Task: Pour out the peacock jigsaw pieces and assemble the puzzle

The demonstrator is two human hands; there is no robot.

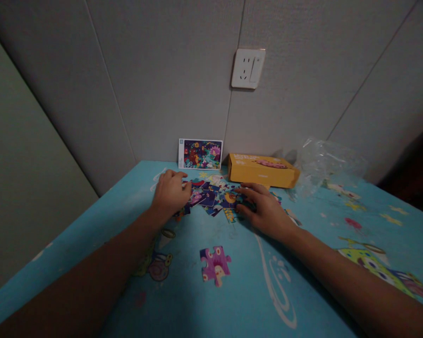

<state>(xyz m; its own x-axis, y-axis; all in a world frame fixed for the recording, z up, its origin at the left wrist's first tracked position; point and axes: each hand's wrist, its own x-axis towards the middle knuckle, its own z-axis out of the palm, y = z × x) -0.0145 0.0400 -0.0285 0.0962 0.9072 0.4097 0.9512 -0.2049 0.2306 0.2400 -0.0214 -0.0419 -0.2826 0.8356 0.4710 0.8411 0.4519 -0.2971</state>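
A heap of puzzle pieces (208, 197), mostly dark blue and purple, lies on the blue cloth between my hands. My left hand (171, 191) rests at the heap's left edge, thumb and forefinger apart, its other fingers partly hidden. On the right side, my right hand (262, 206) reaches over the pieces with its fingers spread and slightly bent, touching or just above them; I cannot tell which. Nearer to me, a single pink-purple puzzle piece (215, 265) lies apart from the heap. Neither hand visibly lifts a piece.
Against the wall leans a picture card (202, 154) with a colourful scene. Right of it lies a yellow box (262, 171), with a crumpled clear plastic bag (324, 164) beside it. A printed blue tablecloth (232, 310) covers the table. A wall socket (248, 69) sits above.
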